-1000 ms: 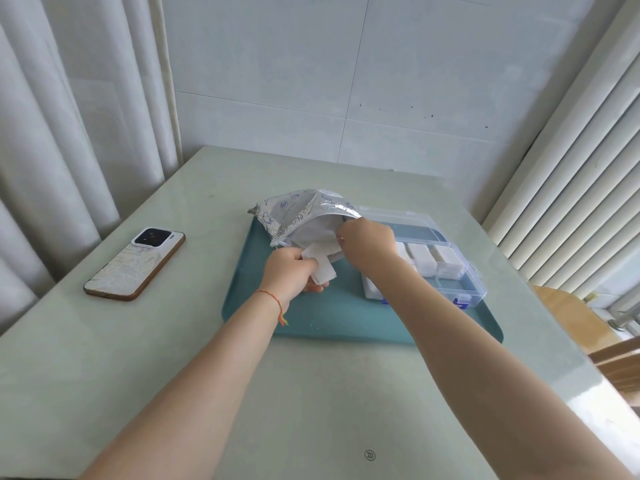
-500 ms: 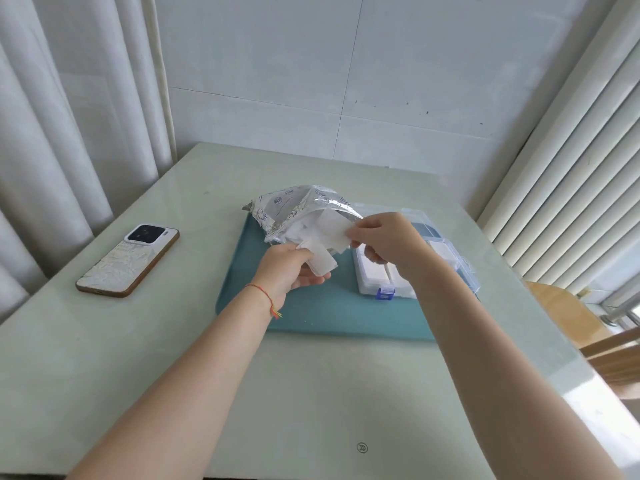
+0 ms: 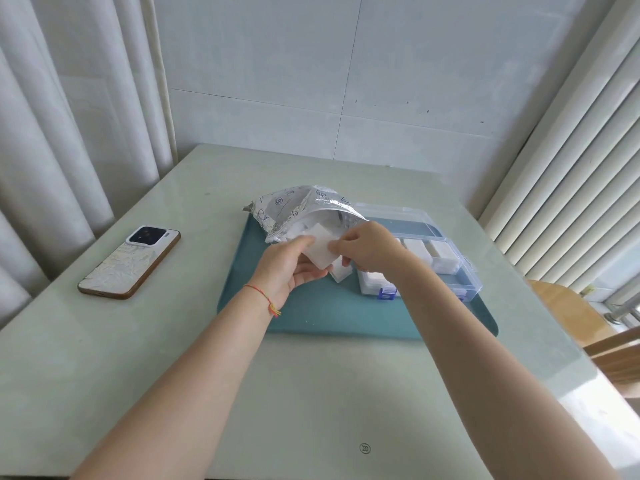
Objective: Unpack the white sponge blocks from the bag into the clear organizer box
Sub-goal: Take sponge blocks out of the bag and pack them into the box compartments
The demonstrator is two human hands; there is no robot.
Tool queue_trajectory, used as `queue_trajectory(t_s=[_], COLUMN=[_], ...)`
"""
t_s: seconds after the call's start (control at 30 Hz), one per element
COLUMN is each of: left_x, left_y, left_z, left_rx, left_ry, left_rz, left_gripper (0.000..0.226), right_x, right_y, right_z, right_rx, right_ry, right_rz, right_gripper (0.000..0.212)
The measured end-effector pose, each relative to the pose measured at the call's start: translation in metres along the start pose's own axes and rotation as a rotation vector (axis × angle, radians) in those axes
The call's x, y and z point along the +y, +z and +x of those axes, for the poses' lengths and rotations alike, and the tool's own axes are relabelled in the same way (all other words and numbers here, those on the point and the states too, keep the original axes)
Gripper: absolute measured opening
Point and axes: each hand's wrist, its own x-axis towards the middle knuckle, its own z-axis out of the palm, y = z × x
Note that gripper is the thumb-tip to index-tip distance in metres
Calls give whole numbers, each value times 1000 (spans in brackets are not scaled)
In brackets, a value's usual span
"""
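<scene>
Nearest the camera, two bare forearms reach in from 6 o'clock over the pale green surface (image 3: 104, 358) and meet above a teal tray (image 3: 311, 317) at the middle of the view. The left hand (image 3: 287, 268), a red string round its wrist, lies palm up with its fingers curled under a white sponge block (image 3: 320, 251), thumb on the block's top edge. The right hand (image 3: 367, 245), at 3 o'clock of the left and touching the same block, pinches the block's right edge between thumb and fingers, the rest of its fingers bent. So both hands are closed on that one block, which is held tilted just above the tray. A second white block (image 3: 341, 271) pokes out beneath the first, under the right hand (whether either hand holds it cannot be told).

Just beyond the hands, at 12 o'clock, the silvery printed bag (image 3: 291, 209) lies on the tray's far left part with its mouth gaping toward the hands; more white pieces show inside. At 3 o'clock of the hands sits the clear box (image 3: 464, 282), lid open toward the far side, blue latches on its near edge. Several of its compartments already hold white blocks, partly hidden by the right forearm.

Well apart at 9 o'clock a phone (image 3: 130, 263) lies face down on the surface. Farther out, curtains hang at the left, a tiled wall stands at 12 o'clock, and slatted blinds run down the right, with a wooden chair at 4 o'clock.
</scene>
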Motion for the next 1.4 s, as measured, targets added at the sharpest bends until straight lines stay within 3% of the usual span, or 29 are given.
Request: queue_trajectory(t_s=[0.13, 0.23, 0.37, 0.73, 0.83, 0.93, 1.0, 1.1, 1.27, 1.4], left_x=[-6, -9, -6, -6, -2, 3, 4, 4, 2, 6], left_y=[-1, -3, -2, -3, -1, 7, 11, 10, 9, 10], left_z=[1, 4, 0, 0, -2, -8, -12, -12, -9, -12], left_rx=[107, 180, 253, 241, 197, 62, -32, -98, -28, -123], left_ry=[89, 177, 268, 189, 160, 57, 10, 20, 54, -25], left_rz=[195, 364, 483, 355, 295, 133, 32, -18, 44, -82], left_gripper=[16, 22, 16, 24, 22, 22, 28, 32, 3, 12], right_x=[5, 7, 7, 5, 6, -2, -3, -1, 0, 3], right_y=[0, 12, 35, 23, 2, -8, -6, 1, 1, 5], right_z=[4, -1, 3, 2, 0, -11, -16, -16, -19, -21], right_rx=[239, 223, 222, 275, 273, 124, 52, 78, 80, -71], right_ry=[-101, -194, -206, -192, -133, -128, -124, -135, -220, -322], right_rz=[-366, -771, -973, -794, -297, 132, 123, 24, -113, -176], right_gripper=[20, 29, 49, 13, 21, 27, 33, 47, 52, 85])
